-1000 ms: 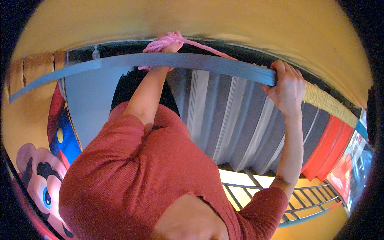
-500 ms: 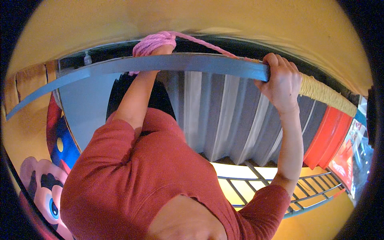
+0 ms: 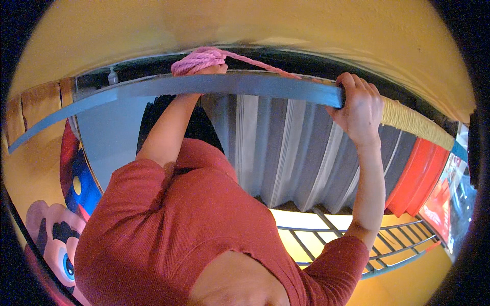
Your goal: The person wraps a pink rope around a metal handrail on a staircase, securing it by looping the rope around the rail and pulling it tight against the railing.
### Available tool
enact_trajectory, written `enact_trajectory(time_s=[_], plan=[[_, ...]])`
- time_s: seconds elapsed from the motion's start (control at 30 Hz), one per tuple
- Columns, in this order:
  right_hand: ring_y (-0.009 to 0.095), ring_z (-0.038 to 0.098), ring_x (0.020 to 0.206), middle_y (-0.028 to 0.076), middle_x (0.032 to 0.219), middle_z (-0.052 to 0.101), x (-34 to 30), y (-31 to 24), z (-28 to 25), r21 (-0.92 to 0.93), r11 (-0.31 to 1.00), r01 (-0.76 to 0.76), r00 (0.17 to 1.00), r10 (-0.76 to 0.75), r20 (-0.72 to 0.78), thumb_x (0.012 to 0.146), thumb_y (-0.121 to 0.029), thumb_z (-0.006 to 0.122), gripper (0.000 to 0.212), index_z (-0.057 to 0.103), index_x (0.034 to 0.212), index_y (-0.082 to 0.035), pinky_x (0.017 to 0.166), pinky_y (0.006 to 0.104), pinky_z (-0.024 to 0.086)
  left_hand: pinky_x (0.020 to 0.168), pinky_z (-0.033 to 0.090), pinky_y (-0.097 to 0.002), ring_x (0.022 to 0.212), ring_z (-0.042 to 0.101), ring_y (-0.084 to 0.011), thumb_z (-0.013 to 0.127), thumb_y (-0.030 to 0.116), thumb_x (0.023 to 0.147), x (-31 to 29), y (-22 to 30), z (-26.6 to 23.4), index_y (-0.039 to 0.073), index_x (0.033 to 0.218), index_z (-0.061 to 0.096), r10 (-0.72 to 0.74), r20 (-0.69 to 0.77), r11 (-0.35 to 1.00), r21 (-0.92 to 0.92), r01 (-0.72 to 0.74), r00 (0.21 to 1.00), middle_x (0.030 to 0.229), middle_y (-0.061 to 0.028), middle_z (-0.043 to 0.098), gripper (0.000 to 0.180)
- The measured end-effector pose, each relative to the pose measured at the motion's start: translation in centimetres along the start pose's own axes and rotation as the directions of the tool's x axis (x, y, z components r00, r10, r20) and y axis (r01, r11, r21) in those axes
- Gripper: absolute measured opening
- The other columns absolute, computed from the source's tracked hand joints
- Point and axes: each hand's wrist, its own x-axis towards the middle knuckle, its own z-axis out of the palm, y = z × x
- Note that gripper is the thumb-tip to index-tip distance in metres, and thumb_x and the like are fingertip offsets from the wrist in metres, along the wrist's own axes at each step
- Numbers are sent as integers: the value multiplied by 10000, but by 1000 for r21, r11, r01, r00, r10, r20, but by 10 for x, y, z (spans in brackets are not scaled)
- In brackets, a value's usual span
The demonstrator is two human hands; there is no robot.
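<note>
A long curved grey-blue bar (image 3: 245, 84) runs across the upper part of the view. Its right stretch is wound in yellow rope (image 3: 416, 118). Where the winding begins, my right hand (image 3: 359, 104) is closed over the bar, fingers on top. My left hand (image 3: 213, 69) reaches behind the bar and is closed on a thick bundle of pink rope (image 3: 196, 60); its fingers are partly hidden by the coils and the bar. From the bundle a pink strand stretches right along the bar's far edge toward my right hand, where its end is hard to see.
Grey corrugated shutter folds (image 3: 286, 148) lie beyond the bar, with a red panel (image 3: 416, 176) at right. A dark metal grille (image 3: 388, 245) sits below right. A cartoon figure (image 3: 64, 239) is painted at left. A yellow wall (image 3: 245, 25) fills the top.
My left hand and the pink rope bundle have moved slightly down and to the right. My right hand keeps its place on the bar, with barely any shift.
</note>
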Motion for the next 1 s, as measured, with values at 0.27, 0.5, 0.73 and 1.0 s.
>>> enact_trajectory(time_s=[0.27, 0.5, 0.73, 1.0], plan=[[268, 604, 735, 67, 748, 582, 0, -4, -6, 16, 1000, -5, 1000, 5, 17, 560, -193, 769, 360, 536, 821, -109, 663, 373, 479, 748, 475, -413, 818, 602, -296, 619, 242, 810, -4, -3, 27, 24, 878, 627, -9, -403, 994, -107, -37, 915, 834, -138, 613, 229], [269, 597, 722, 67, 743, 574, 0, -9, -12, 10, 1000, 0, 1000, 0, -1, 545, -175, 762, 361, 526, 808, -102, 655, 373, 474, 730, 474, -417, 825, 607, -289, 626, 242, 816, -11, -8, 22, 39, 920, 619, 128, -355, 987, 133, -86, 926, 846, -119, 614, 228], [274, 598, 719, 69, 741, 571, -8, -12, -14, 20, 1000, -1, 1000, 2, -11, 566, -193, 748, 339, 522, 803, -104, 652, 372, 474, 741, 474, -412, 863, 606, -298, 589, 234, 836, -30, 4, -10, 63, 1084, 595, 237, -304, 971, 57, -230, 923, 949, -140, 624, 301], [279, 597, 745, 71, 756, 570, -9, -17, -23, 18, 1000, 18, 999, -17, -28, 590, -203, 742, 337, 520, 822, -102, 678, 375, 474, 1086, 269, -465, 1295, 363, -377, 529, 106, 848, -61, 15, -10, -29, 1366, 328, 383, 23, 911, -175, -374, 923, 1389, -223, 375, 572]])
